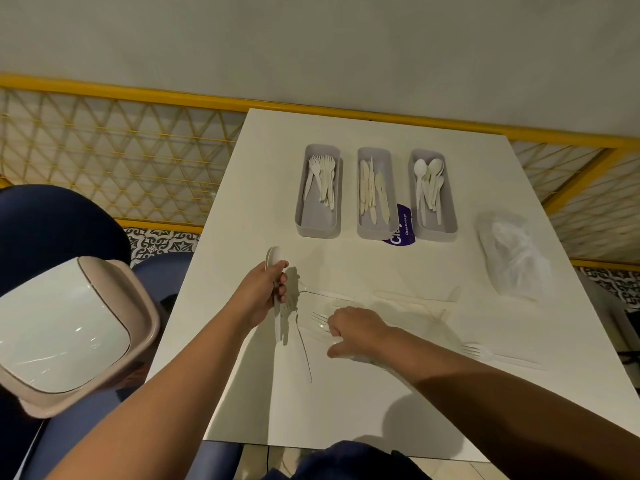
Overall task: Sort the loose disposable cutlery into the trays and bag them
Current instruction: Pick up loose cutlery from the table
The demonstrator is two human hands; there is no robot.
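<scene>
A white table stands against a yellow lattice rail; to its left a bin with a white swing lid sits on a blue seat; at the table's far side three grey trays stand side by side, apart from one another: the left tray holds forks, the middle tray knives, the right tray spoons; a heap of clear plastic bags lies to the right of the trays, well apart from the hands; loose cutlery lies scattered on the near half of the table, pale and hard to make out against it: a knife between the two arms, a clear fork just beside the right hand's knuckles, and another loose fork beyond the right forearm; the left hand is raised above the table's left edge, its fingers curled round white spoons, bowls up above the thumb and handles hanging below the palm; the right hand lies low over the scattered pieces, knuckles up, fingers bent down and thumb stretched toward the wearer; whether it pinches a piece cannot be told; a purple sticker shows between the middle and right trays, partly covered by them; "Clean as you go" reads on it, beside larger white letters that begin "Cl".
</scene>
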